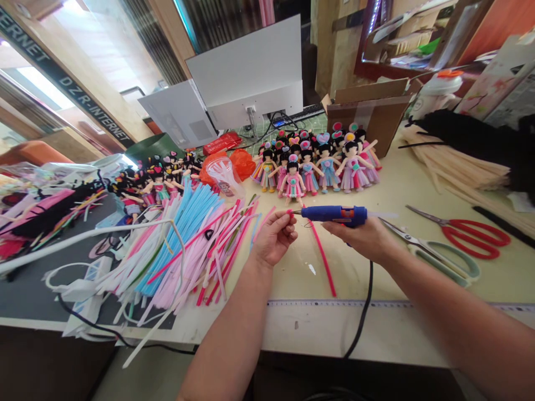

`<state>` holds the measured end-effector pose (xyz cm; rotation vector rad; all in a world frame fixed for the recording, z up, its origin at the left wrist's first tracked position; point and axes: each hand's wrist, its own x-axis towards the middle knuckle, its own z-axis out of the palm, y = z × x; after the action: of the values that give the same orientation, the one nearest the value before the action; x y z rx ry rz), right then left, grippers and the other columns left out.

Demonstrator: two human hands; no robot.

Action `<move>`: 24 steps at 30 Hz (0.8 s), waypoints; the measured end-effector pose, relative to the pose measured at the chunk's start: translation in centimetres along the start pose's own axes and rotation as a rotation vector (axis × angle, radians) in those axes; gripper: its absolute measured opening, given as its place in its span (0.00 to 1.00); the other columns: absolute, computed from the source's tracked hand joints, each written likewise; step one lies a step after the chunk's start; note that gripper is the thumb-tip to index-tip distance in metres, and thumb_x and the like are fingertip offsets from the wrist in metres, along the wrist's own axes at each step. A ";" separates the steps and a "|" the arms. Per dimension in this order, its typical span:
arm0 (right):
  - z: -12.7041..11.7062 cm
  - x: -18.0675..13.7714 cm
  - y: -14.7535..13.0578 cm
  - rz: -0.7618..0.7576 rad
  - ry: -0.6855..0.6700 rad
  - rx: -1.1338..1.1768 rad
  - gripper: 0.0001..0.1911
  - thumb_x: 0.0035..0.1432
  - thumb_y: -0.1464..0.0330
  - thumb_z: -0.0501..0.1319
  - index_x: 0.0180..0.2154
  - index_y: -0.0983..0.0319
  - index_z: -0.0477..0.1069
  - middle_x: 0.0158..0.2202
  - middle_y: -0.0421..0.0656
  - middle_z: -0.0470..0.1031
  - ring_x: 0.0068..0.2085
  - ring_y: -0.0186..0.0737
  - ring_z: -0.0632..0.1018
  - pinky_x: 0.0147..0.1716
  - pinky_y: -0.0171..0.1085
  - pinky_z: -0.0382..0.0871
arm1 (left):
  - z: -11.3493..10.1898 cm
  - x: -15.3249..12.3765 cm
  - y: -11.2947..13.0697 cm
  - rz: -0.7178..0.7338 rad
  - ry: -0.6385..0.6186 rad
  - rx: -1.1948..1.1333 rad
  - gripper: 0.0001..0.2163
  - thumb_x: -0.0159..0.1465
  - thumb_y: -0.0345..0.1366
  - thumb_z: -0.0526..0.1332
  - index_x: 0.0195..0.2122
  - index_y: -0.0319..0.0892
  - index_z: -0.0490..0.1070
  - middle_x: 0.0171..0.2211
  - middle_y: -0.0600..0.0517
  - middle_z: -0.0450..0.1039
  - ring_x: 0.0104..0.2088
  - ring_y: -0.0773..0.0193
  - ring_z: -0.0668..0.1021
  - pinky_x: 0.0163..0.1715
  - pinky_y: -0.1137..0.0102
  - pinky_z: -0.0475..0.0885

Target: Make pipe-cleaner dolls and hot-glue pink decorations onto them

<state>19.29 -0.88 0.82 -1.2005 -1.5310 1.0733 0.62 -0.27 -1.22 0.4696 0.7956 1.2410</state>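
My right hand [360, 235] grips a blue glue gun [332, 214], its nozzle pointing left and a clear glue stick showing at its back end. My left hand [276, 236] is closed in a pinch on a small red-pink piece [290, 213], which looks like pipe cleaner, right at the nozzle tip. Fingers cover most of that piece. Below the gun, a pink-red pipe cleaner [324, 253] lies on the table. Just beyond my hands stands a group of pipe-cleaner dolls [292, 181] with black hair and colourful skirts.
Red-handled scissors [476, 236] and pale-green-handled scissors [445, 259] lie at right. Pipe cleaners in blue [179, 234] and other colours pile up at left, near a white power strip [86, 292]. A black cord [363, 317] hangs over the front edge. Behind stand a monitor [254, 67] and cardboard box [365, 111].
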 end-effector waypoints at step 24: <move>0.0 0.0 0.1 -0.002 0.011 -0.005 0.11 0.46 0.60 0.64 0.31 0.58 0.78 0.25 0.39 0.76 0.27 0.39 0.74 0.20 0.35 0.62 | -0.1 0.1 0.0 0.004 0.008 -0.003 0.04 0.55 0.27 0.68 0.28 0.39 0.73 0.23 0.54 0.74 0.20 0.76 0.70 0.23 0.78 0.65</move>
<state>19.34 -0.88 0.75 -1.2066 -1.5272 1.0606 0.52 -0.15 -1.31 0.4642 0.7993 1.2479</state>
